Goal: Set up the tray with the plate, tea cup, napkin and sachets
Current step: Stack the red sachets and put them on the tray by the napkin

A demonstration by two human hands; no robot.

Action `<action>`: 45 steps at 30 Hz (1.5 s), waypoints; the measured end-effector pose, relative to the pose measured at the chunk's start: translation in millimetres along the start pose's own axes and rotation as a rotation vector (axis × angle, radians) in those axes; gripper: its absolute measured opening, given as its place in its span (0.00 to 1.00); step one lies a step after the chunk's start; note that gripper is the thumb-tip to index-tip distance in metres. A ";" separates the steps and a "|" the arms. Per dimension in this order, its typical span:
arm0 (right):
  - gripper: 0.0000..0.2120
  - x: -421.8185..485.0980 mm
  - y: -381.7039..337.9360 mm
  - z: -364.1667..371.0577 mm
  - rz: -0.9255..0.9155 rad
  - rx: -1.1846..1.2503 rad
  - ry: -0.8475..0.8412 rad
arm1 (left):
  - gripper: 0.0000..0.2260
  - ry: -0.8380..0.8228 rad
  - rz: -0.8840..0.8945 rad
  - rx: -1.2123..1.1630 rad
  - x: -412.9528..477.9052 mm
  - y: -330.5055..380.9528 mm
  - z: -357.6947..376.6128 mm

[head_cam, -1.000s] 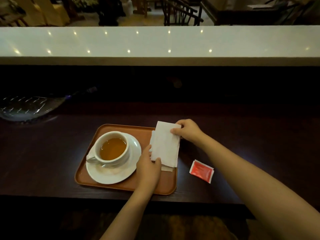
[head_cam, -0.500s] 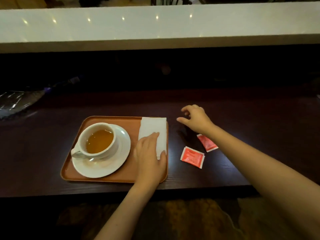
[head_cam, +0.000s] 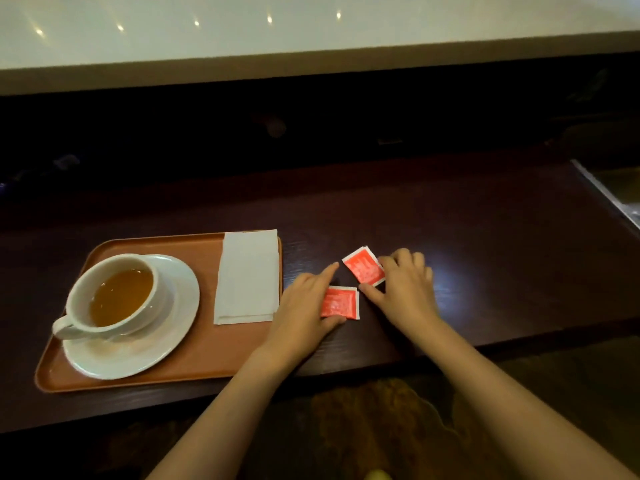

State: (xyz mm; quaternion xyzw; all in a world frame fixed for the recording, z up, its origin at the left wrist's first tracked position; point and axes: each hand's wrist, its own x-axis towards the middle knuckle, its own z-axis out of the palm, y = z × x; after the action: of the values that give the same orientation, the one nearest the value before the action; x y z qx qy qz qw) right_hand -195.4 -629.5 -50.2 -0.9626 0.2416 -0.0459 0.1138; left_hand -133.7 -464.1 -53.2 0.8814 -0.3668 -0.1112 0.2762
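Two sachets: both red, on the dark counter [head_cam: 485,237] right of centre, off the tray.
Near sachet [head_cam: 339,303]: left hand [head_cam: 304,306] spread around it, index and thumb touching its edges, not lifted.
Far sachet [head_cam: 363,266]: tilted, right hand [head_cam: 405,289] pinching it, thumb and fingers on its edges.
Tray [head_cam: 207,355]: lower left of the frame.
Tea cup [head_cam: 114,296]: on the plate [head_cam: 138,355], left half of the tray.
Napkin [head_cam: 247,277]: folded, along the tray's right edge.

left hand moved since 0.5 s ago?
Yes. The left hand has left the napkin on the tray and gone right, off the tray, onto the near red sachet on the counter.
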 end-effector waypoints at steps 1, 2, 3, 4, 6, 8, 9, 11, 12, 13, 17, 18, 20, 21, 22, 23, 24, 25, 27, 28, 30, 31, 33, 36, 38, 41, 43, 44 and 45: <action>0.22 1.0 0.7 1.0 -0.013 0.029 0.003 | 0.39 0.001 -0.002 -0.011 0.8 0.0 0.0; 0.21 1.8 1.8 1.5 -0.026 0.055 0.003 | 0.39 0.000 -0.006 -0.024 1.0 -0.2 -0.3; 0.21 2.2 3.3 0.9 -0.038 0.074 -0.003 | 0.39 -0.005 -0.008 -0.036 0.9 -0.3 -0.8; 0.20 2.2 4.6 -1.1 -0.047 0.087 -0.014 | 0.39 -0.013 -0.010 -0.045 0.4 -0.3 -1.7; 0.19 0.1 6.4 -6.7 -0.040 0.167 -0.024 | 0.39 -0.021 -0.012 -0.052 -2.2 1.8 -5.2; 0.16 -5.8 1.9 -14.3 0.020 0.367 -0.010 | 0.34 0.040 -0.026 -0.093 -4.7 7.0 -9.2; 0.16 -9.4 -3.3 -17.7 0.058 0.482 -0.003 | 0.30 0.088 -0.060 -0.167 -5.9 10.8 -11.7; 0.21 -17.4 -17.5 -21.8 0.111 0.644 -0.015 | 0.21 0.150 -0.176 -0.418 -6.3 20.4 -17.7; 0.24 -21.4 -24.6 -22.4 0.106 0.672 -0.025 | 0.17 0.156 -0.238 -0.551 -5.4 25.1 -20.6; 0.25 -25.2 -30.7 -22.7 0.076 0.670 -0.035 | 0.14 0.158 -0.292 -0.648 -4.0 29.0 -22.8; 0.23 -32.2 -39.4 -26.2 -0.080 0.611 -0.077 | 0.15 0.225 -0.431 -0.795 0.4 31.2 -29.4; 0.24 -31.7 -37.4 -26.2 -0.124 0.582 -0.092 | 0.16 0.243 -0.443 -0.802 0.4 28.1 -30.0; 0.26 -29.8 -31.1 -25.7 -0.227 0.504 -0.133 | 0.16 0.232 -0.460 -0.762 -0.9 20.7 -30.8; 0.27 -28.3 -27.5 -25.3 -0.281 0.458 -0.154 | 0.15 0.206 -0.468 -0.719 -1.9 17.6 -29.8; 0.27 -26.0 -23.4 -24.6 -0.334 0.409 -0.171 | 0.14 0.177 -0.471 -0.665 -3.2 14.9 -27.3; 0.27 -23.3 -19.2 -23.3 -0.380 0.363 -0.186 | 0.14 0.154 -0.464 -0.601 -5.0 13.3 -24.1; 0.26 -20.6 -15.3 -21.4 -0.417 0.323 -0.200 | 0.16 0.141 -0.448 -0.523 -7.2 12.7 -20.4; 0.26 -18.4 -12.2 -19.1 -0.447 0.287 -0.216 | 0.18 0.137 -0.419 -0.429 -10.0 12.4 -16.6; 0.24 -16.5 -8.3 -13.1 -0.483 0.224 -0.237 | 0.21 0.153 -0.317 -0.220 -15.5 10.6 -10.3; 0.23 -16.9 -7.3 -9.8 -0.493 0.204 -0.234 | 0.22 0.156 -0.247 -0.125 -16.7 9.0 -8.3; 0.21 -18.1 -4.5 -3.8 -0.511 0.181 -0.186 | 0.22 0.113 -0.108 0.022 -16.2 5.1 -7.8; 0.22 -18.5 -2.6 -1.4 -0.520 0.167 -0.155 | 0.22 0.077 -0.058 0.075 -15.5 3.5 -7.9; 0.24 -18.9 1.4 2.0 -0.526 0.145 -0.134 | 0.22 0.033 -0.011 0.122 -13.5 1.0 -8.8; 0.25 -17.7 4.2 2.2 -0.529 0.189 -0.156 | 0.19 0.041 0.041 0.147 -8.1 -0.4 -12.9; 0.20 -16.0 3.2 0.9 -0.537 0.221 -0.119 | 0.19 0.008 0.094 0.185 -4.5 -1.9 -16.8; 0.12 -9.7 1.9 -4.9 -0.501 0.250 -0.071 | 0.18 -0.043 0.131 0.184 -1.4 -4.6 -23.1; 0.09 -5.4 -0.6 -6.8 -0.445 0.327 -0.083 | 0.13 -0.008 0.108 0.150 2.6 -3.9 -26.8; 0.09 -3.0 -2.1 -7.5 -0.403 0.397 -0.099 | 0.11 0.011 0.077 0.121 5.5 -2.8 -28.0; 0.08 -0.2 -3.4 -7.9 -0.357 0.464 -0.114 | 0.10 0.017 0.036 0.080 9.1 -1.2 -28.9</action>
State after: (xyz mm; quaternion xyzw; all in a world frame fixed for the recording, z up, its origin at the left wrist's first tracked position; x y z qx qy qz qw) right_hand -195.2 -628.1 -41.8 -0.9391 0.0447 -0.0650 0.3344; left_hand -115.1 -458.2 -30.1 0.8859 -0.3843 -0.0842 0.2458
